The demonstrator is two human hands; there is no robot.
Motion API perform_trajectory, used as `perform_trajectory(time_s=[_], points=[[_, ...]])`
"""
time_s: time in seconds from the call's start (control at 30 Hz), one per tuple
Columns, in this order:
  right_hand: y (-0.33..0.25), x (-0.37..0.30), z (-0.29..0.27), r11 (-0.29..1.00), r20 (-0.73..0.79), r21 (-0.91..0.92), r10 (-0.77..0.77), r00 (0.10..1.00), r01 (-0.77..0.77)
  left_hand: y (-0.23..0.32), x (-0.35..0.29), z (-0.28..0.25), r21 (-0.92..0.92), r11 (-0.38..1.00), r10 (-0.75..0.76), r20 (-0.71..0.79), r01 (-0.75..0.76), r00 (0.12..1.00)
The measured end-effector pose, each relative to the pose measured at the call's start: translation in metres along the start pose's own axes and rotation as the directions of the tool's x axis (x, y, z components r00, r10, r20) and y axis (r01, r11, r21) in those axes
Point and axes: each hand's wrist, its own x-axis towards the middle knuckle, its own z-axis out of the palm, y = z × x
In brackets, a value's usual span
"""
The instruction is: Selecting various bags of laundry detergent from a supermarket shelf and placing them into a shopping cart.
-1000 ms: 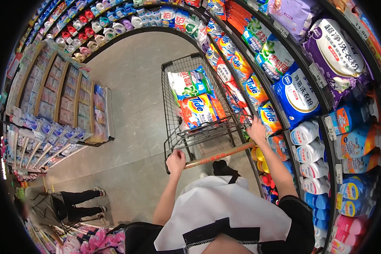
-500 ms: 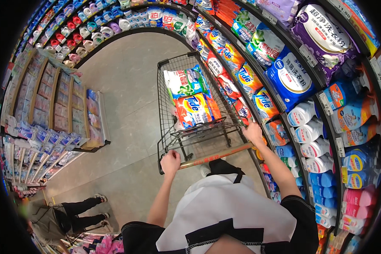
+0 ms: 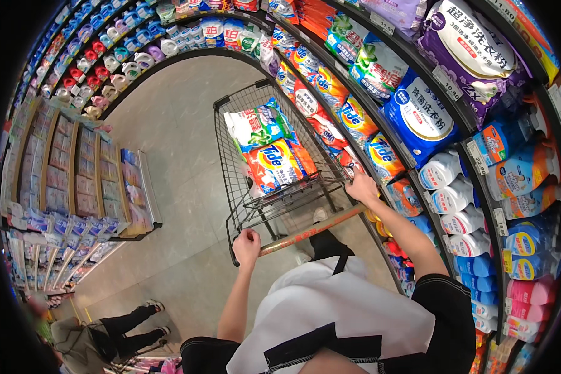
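Note:
A black wire shopping cart [image 3: 227, 168] stands in front of me, tilted slightly toward the left. My left hand [image 3: 247, 246] is curled closed round the left end of its frame, beside the tan handle bar [image 3: 311, 234]. Farther forward on the right, my right hand [image 3: 362, 188] is closed on the cart's right side frame, close to the shelf. Two bags lie in the basket: a white, green and blue detergent bag [image 3: 255, 129] toward the far end, and an orange detergent bag [image 3: 282, 163] overlapping it on the near side.
Shelves of detergent bags [image 3: 421, 115] and white bottles [image 3: 452, 199] curve close along my right. A low rack of small packages [image 3: 84, 168] stands to the left on the grey floor [image 3: 174, 124]. Another person [image 3: 106, 333] stands at the lower left. Bottle shelves [image 3: 106, 75] line the far side.
The cart and its bags have shifted left in view, and the handle bar slants more, its right end higher. Both hands have kept their hold. The other person appears slightly lower.

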Motion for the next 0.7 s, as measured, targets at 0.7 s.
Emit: perform_trajectory(time_s=[0.7], points=[[-0.034,0.100,-0.025,0.993,0.115,-0.053,-0.096,0.989,0.103,0.008,0.084,0.028,-0.141,0.969,-0.236,-0.288,0.203,0.928]])
